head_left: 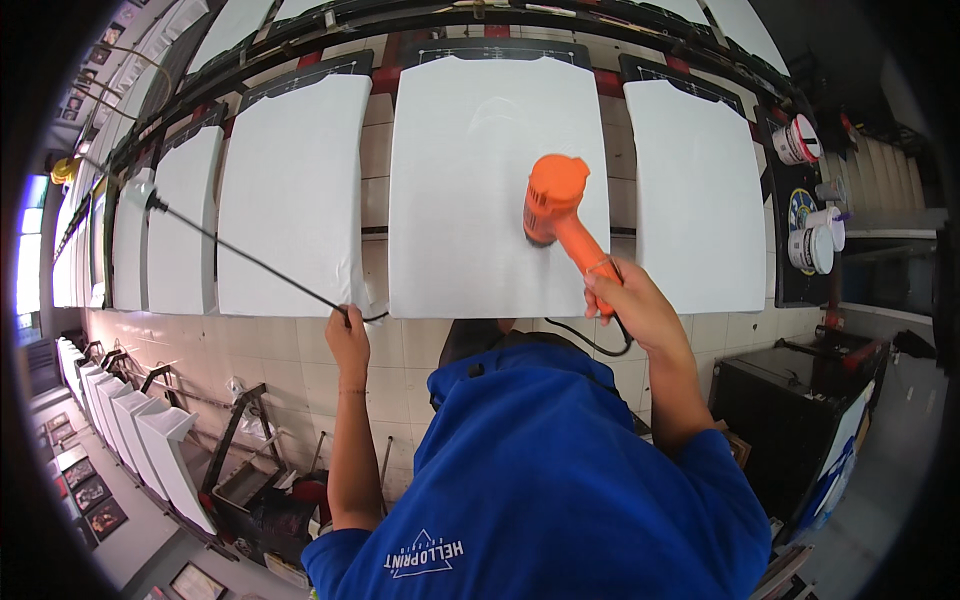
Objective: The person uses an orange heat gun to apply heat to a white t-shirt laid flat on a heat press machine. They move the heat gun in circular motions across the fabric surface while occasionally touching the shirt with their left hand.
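My right hand (640,303) is wrapped round the handle of an orange heat gun (557,185). Its nozzle points down over a white shirt (465,200) stretched on the middle board. In my left hand (348,338) is a black power cord (265,246), pinched near the front edge of the boards. The cord runs taut up to a white socket (138,190) at the left. Another stretch of it hangs in a loop below the heat gun's handle.
More boards with white shirts (295,190) stand to the left, with another white shirt (695,200) to the right. White tubs (810,248) and a red-rimmed tub (797,140) sit beyond it. A black cabinet (775,400) stands at the lower right. Metal frames (240,430) are behind me at left.
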`<state>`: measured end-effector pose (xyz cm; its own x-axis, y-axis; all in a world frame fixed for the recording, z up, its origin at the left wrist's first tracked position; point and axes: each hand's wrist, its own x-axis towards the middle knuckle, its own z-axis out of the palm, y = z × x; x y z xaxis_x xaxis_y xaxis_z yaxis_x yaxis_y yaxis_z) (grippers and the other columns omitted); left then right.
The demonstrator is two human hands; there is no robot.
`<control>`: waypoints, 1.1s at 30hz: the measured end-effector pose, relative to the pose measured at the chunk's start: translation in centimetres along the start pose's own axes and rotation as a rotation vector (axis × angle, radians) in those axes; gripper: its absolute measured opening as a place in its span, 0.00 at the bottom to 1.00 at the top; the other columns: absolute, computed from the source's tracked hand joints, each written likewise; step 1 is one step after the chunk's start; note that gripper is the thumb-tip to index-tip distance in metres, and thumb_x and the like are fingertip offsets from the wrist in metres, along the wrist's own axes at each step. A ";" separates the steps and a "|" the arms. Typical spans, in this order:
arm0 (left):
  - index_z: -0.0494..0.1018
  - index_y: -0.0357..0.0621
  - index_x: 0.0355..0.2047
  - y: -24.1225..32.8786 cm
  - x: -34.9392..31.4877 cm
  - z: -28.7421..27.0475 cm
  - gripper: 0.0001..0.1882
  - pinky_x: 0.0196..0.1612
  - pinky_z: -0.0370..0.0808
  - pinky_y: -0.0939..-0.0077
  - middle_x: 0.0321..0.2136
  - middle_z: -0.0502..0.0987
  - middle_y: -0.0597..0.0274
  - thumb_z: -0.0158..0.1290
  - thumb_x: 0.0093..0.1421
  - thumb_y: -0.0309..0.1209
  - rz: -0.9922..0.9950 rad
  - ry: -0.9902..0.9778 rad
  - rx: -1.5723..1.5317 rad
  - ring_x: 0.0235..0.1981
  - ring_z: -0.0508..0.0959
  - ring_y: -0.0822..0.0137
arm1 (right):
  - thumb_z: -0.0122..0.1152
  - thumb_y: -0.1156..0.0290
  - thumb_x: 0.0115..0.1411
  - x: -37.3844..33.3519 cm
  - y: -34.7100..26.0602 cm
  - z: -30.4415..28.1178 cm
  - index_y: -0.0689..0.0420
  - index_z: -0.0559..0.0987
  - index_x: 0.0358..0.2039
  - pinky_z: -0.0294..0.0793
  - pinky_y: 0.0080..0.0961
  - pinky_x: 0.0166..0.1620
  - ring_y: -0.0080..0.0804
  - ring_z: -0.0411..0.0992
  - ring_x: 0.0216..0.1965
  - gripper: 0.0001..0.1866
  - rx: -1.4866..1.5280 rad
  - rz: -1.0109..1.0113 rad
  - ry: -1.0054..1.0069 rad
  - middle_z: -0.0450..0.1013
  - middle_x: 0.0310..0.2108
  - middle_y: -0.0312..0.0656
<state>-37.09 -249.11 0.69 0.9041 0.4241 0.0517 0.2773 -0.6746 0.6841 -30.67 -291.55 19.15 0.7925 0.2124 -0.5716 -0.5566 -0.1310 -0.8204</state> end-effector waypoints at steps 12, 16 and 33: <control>0.78 0.35 0.36 11.7 -3.3 0.7 0.15 0.39 0.74 0.61 0.33 0.80 0.48 0.50 0.67 0.35 0.276 -0.841 -0.109 0.35 0.78 0.46 | 0.54 0.61 0.66 0.5 0.7 0.2 0.61 0.73 0.43 0.68 0.18 0.28 0.20 0.71 0.27 0.16 0.068 -0.078 0.108 0.71 0.26 0.34; 0.79 0.36 0.41 12.9 -1.8 1.9 0.15 0.45 0.75 0.64 0.39 0.81 0.49 0.50 0.67 0.36 0.326 -0.961 -0.038 0.41 0.80 0.51 | 0.54 0.60 0.66 -2.2 1.2 -0.2 0.61 0.73 0.43 0.68 0.18 0.28 0.20 0.71 0.27 0.16 0.105 -0.003 0.067 0.71 0.26 0.34; 0.79 0.41 0.43 11.0 2.7 4.6 0.14 0.49 0.73 0.65 0.41 0.80 0.54 0.51 0.65 0.35 0.489 -1.182 -0.086 0.45 0.77 0.54 | 0.56 0.61 0.65 -3.3 1.2 0.7 0.61 0.73 0.40 0.68 0.17 0.27 0.20 0.70 0.26 0.15 0.216 0.029 0.257 0.70 0.25 0.34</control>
<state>-30.11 -258.18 5.00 0.6557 -0.6771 -0.3341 -0.1457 -0.5476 0.8239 -34.14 -291.78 20.10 0.7974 -0.0431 -0.6019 -0.5977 0.0807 -0.7976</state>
